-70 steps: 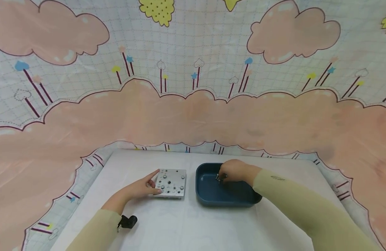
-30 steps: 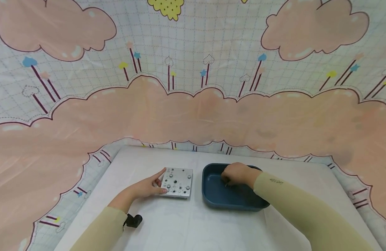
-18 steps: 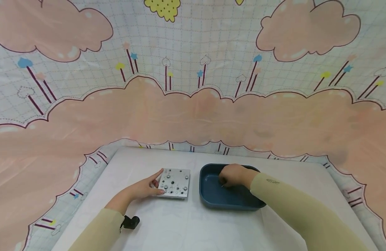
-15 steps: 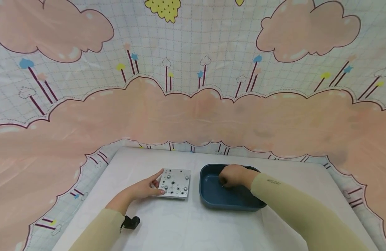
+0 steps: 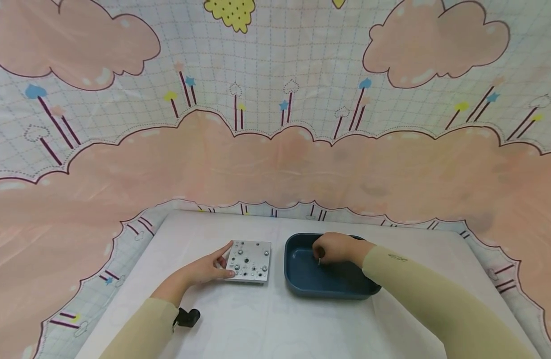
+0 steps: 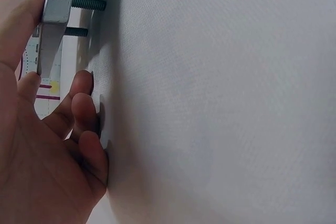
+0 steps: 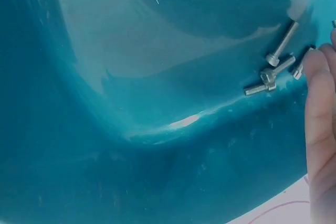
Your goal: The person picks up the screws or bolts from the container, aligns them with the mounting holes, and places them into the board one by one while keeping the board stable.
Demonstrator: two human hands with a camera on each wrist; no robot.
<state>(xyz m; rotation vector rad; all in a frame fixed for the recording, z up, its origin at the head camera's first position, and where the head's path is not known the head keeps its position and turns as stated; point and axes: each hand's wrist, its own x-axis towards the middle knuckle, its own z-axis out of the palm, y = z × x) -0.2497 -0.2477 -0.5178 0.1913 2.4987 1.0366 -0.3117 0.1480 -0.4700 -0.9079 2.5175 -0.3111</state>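
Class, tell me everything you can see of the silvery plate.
The plate is silvery, metal-looking and squarish, with round holes and screw heads scattered over its top. Threaded shafts jut from its underside. It faces up, left of the tray and apart from it, its left edge held in the left grip.

Khaki sleeves [image 5: 430,301], dark lettering [image 5: 397,257], black wrist camera [image 5: 187,317]

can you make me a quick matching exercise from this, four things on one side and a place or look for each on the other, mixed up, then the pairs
1. metal block
2. tray
3. loose screws
4. backdrop

A. lying inside the tray
B. patterned with clouds
C. silver, beside the tray
D. dark blue

Pairs: 1-C, 2-D, 3-A, 4-B
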